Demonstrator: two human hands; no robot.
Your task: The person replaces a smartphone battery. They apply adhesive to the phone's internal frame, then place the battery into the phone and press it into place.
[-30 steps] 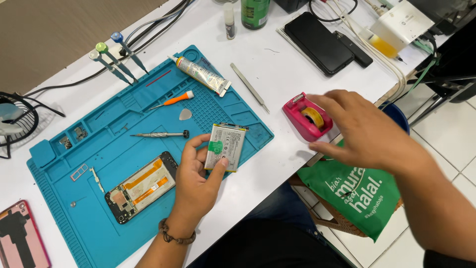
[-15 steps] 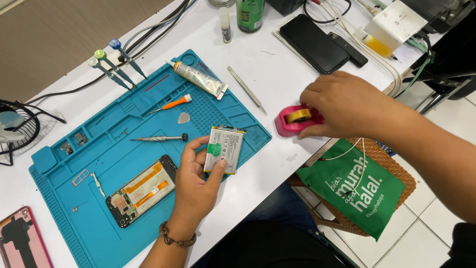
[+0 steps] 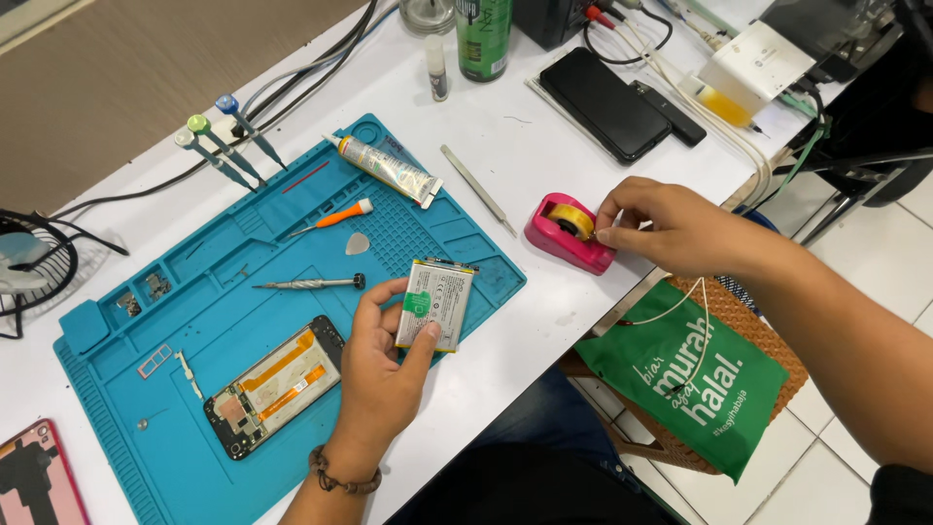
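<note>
My left hand [image 3: 381, 367] holds a flat grey phone battery [image 3: 436, 303] with a green sticker, tilted up over the blue work mat [image 3: 194, 292]. My right hand [image 3: 671, 226] rests at the near end of a pink tape dispenser [image 3: 564, 233] with a yellow roll, its fingers pinched at the cutter end. An opened phone [image 3: 272, 387], its orange and black insides showing, lies on the mat left of my left hand.
On the mat lie a glue tube [image 3: 386, 167], an orange tool [image 3: 335, 216], a metal screwdriver [image 3: 309, 284] and a pick. Three screwdrivers [image 3: 224, 146], metal tweezers [image 3: 476, 191] and a black phone [image 3: 604, 102] lie behind. A green bag [image 3: 695, 374] sits on a stool.
My right hand has moved from above the tape dispenser down to its near end. The left hand with the battery has stayed in place.
</note>
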